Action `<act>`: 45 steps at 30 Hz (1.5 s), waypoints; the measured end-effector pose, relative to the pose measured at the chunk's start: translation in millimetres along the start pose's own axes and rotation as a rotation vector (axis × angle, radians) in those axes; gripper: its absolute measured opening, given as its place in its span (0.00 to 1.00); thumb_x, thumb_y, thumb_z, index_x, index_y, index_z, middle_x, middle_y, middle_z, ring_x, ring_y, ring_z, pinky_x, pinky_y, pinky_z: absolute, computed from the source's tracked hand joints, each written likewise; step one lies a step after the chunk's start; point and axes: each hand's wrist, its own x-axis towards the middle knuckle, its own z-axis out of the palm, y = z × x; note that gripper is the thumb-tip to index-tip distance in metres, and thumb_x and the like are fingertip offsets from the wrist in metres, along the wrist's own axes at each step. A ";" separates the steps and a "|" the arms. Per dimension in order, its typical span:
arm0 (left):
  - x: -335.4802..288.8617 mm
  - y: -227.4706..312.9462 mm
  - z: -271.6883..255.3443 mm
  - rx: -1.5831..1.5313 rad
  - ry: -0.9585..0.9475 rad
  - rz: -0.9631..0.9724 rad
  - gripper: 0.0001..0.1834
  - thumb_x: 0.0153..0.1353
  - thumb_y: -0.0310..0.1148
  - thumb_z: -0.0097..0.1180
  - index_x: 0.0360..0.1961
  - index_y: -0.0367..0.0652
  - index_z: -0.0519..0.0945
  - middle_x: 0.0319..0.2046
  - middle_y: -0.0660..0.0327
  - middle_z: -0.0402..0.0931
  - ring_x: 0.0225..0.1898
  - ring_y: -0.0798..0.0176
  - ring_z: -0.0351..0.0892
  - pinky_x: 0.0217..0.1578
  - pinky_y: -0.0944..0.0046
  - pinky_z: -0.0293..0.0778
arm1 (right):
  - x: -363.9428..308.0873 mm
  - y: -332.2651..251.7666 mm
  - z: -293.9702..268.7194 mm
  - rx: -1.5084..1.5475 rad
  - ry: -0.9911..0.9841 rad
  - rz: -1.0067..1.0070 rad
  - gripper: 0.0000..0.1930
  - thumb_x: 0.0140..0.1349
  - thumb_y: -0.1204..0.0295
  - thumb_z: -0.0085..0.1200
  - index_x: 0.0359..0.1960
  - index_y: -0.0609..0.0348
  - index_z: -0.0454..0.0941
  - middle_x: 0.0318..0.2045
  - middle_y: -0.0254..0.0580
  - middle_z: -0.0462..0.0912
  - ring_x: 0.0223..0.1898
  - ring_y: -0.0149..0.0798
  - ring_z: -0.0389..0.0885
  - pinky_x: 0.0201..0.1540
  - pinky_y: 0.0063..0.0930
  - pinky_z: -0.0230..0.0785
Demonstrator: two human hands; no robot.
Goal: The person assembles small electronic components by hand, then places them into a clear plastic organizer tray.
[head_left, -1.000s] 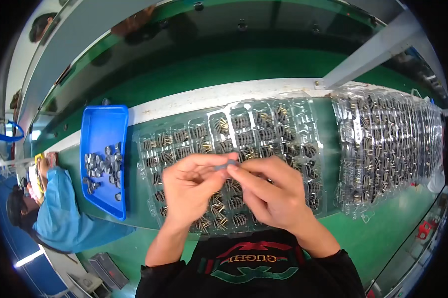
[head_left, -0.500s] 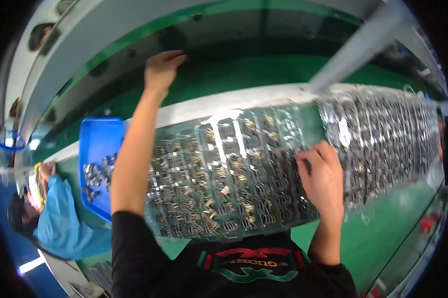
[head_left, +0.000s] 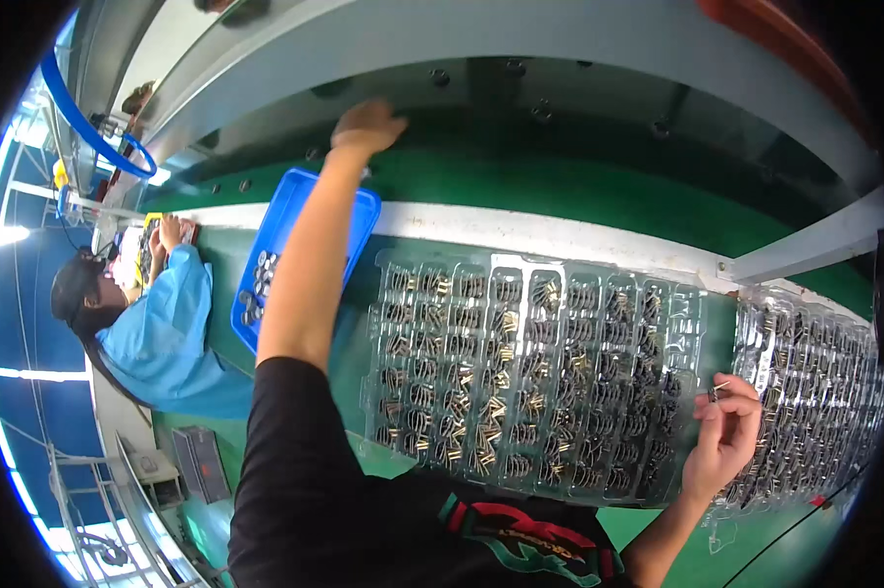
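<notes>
My left hand (head_left: 368, 127) reaches over the dark green belt beyond the table edge; its fingers are blurred, and whether they hold anything cannot be made out. At the right edge of a clear plastic tray (head_left: 692, 338), my right hand (head_left: 724, 441) is closed, with a small metal part (head_left: 719, 391) pinched between its fingertips. The tray has rows of pockets, most of them filled with small dark and brassy metal parts (head_left: 491, 402). Below my left forearm lies a blue bin (head_left: 359, 220) holding several silvery round parts (head_left: 261, 279), partly hidden by the arm.
Another filled clear tray (head_left: 814, 392) lies at the right. A white ledge (head_left: 550, 235) separates the table from the belt, where small round parts (head_left: 540, 111) lie scattered. A grey post (head_left: 814, 240) stands at the right. At the left works a person in a blue smock (head_left: 168, 328).
The view has shifted, so the trays and bin appear farther right. My right hand has gone from over the tray to its right edge, fingertips turned up. My left hand stays over the belt.
</notes>
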 end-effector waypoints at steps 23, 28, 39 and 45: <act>-271.8 163.4 -31.4 -2.474 -0.641 -0.420 0.13 0.73 0.36 0.48 0.48 0.36 0.70 0.47 0.48 0.75 0.47 0.54 0.80 0.49 0.65 0.82 | 6.9 -64.8 89.1 0.324 -0.165 0.050 0.10 0.52 0.88 0.64 0.37 0.69 0.82 0.36 0.45 0.81 0.34 0.30 0.81 0.35 0.19 0.75; -322.3 198.4 -16.8 -2.576 -0.763 -0.539 0.11 0.73 0.35 0.48 0.47 0.40 0.75 0.48 0.56 0.79 0.46 0.66 0.79 0.48 0.68 0.78 | 9.6 -65.7 94.6 0.222 -0.130 -0.145 0.10 0.51 0.86 0.65 0.36 0.67 0.82 0.32 0.44 0.82 0.29 0.30 0.81 0.30 0.19 0.75; -328.3 191.4 -7.3 -2.340 -0.962 -0.209 0.24 0.73 0.47 0.44 0.50 0.33 0.75 0.34 0.57 0.79 0.29 0.65 0.79 0.29 0.68 0.78 | 16.3 -74.6 73.4 -0.043 -0.282 -0.469 0.14 0.43 0.86 0.67 0.35 0.63 0.85 0.31 0.41 0.82 0.28 0.35 0.80 0.27 0.24 0.73; -331.9 193.0 -14.0 -2.095 -0.885 -0.075 0.28 0.71 0.53 0.46 0.45 0.32 0.75 0.30 0.57 0.78 0.26 0.65 0.78 0.26 0.68 0.75 | 16.6 -77.9 75.3 -0.105 -0.343 -0.568 0.17 0.36 0.84 0.66 0.34 0.61 0.85 0.30 0.36 0.83 0.27 0.35 0.79 0.27 0.24 0.71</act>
